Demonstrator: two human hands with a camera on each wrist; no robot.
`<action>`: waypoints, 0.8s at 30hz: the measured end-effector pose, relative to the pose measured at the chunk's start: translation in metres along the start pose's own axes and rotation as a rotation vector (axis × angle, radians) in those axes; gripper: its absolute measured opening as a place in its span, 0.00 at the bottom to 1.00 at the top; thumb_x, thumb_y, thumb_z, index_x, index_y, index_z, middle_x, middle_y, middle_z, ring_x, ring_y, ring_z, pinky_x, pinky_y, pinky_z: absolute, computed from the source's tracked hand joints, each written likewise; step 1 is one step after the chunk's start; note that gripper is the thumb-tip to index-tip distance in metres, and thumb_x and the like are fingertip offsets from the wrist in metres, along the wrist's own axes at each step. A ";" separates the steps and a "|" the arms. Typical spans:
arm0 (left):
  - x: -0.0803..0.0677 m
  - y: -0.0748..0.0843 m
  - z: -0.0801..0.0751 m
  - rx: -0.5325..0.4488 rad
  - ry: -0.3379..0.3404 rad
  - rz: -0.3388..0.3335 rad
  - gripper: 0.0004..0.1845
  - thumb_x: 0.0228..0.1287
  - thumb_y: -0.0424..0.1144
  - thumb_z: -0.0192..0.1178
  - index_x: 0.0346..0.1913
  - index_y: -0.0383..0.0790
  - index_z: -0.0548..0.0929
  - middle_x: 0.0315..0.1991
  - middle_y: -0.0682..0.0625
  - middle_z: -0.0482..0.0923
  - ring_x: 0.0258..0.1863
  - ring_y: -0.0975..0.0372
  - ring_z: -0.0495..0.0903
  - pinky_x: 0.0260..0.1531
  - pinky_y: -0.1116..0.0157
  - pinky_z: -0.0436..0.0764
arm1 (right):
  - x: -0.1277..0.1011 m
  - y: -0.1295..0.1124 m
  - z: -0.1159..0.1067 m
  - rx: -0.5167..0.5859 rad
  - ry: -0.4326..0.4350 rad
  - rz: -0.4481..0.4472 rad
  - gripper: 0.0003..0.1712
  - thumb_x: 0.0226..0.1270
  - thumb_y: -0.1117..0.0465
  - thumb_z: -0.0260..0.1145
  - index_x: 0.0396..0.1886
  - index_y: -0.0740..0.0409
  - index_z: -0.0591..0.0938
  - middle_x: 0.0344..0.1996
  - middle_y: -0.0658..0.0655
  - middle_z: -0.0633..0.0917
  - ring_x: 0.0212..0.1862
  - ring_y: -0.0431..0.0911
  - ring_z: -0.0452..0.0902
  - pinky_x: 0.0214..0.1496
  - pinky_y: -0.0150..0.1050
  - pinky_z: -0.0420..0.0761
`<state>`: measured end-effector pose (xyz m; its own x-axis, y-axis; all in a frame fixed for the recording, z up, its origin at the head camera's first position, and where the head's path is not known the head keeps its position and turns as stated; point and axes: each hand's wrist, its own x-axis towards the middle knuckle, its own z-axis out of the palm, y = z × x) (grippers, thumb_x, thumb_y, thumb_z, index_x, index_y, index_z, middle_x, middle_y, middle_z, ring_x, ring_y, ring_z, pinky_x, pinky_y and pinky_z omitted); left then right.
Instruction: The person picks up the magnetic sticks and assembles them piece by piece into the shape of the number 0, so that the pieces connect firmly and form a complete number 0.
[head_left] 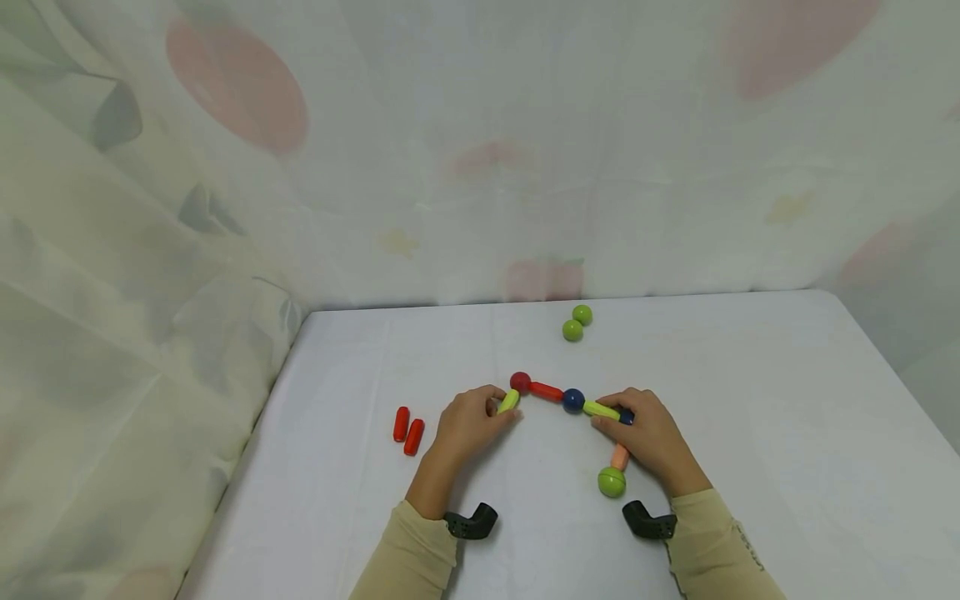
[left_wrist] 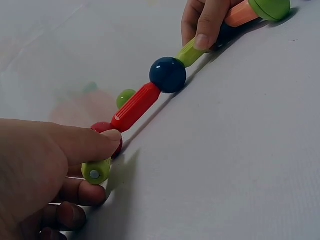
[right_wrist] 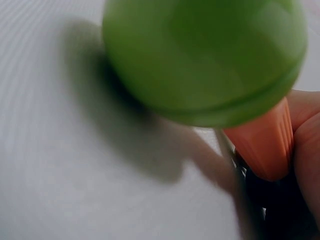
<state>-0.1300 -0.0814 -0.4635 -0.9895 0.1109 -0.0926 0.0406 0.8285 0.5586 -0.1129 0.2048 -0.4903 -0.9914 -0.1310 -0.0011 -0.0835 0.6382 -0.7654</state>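
A chain of toy building sticks and balls lies across the table. At its left end my left hand [head_left: 467,423] pinches a yellow-green stick [head_left: 509,400] between thumb and fingers; the stick meets a red ball [head_left: 520,382]. A round metal tip shows in the stick's free end in the left wrist view. From the red ball run a red stick [head_left: 546,392], a blue ball [head_left: 573,401] and a second yellow-green stick [head_left: 600,409]. My right hand [head_left: 654,435] grips that stick beside a dark blue ball [head_left: 626,416], partly hidden. An orange stick [head_left: 619,456] and green ball [head_left: 611,482] follow.
Two loose red sticks [head_left: 414,437] lie left of my left hand. Two green balls [head_left: 572,331] sit close together near the back edge of the white table [head_left: 360,358]. Patterned cloth [head_left: 420,167] hangs behind it and at the sides.
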 end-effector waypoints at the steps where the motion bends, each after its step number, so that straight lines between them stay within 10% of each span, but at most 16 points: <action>1: 0.000 0.000 0.000 -0.005 -0.001 0.000 0.18 0.59 0.55 0.67 0.48 0.50 0.84 0.23 0.56 0.73 0.23 0.63 0.71 0.23 0.66 0.67 | 0.000 0.000 0.000 0.003 0.000 0.000 0.18 0.60 0.48 0.72 0.48 0.48 0.87 0.42 0.47 0.85 0.46 0.44 0.72 0.47 0.42 0.72; 24: 0.002 -0.003 0.001 -0.008 -0.008 -0.005 0.15 0.61 0.55 0.65 0.46 0.51 0.84 0.22 0.56 0.73 0.23 0.63 0.70 0.22 0.66 0.67 | 0.000 -0.001 -0.001 0.003 -0.001 0.006 0.18 0.60 0.47 0.72 0.48 0.48 0.86 0.42 0.48 0.84 0.45 0.44 0.72 0.46 0.42 0.71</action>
<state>-0.1315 -0.0830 -0.4665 -0.9886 0.1114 -0.1018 0.0347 0.8244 0.5649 -0.1127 0.2047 -0.4887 -0.9918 -0.1278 -0.0061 -0.0774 0.6370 -0.7670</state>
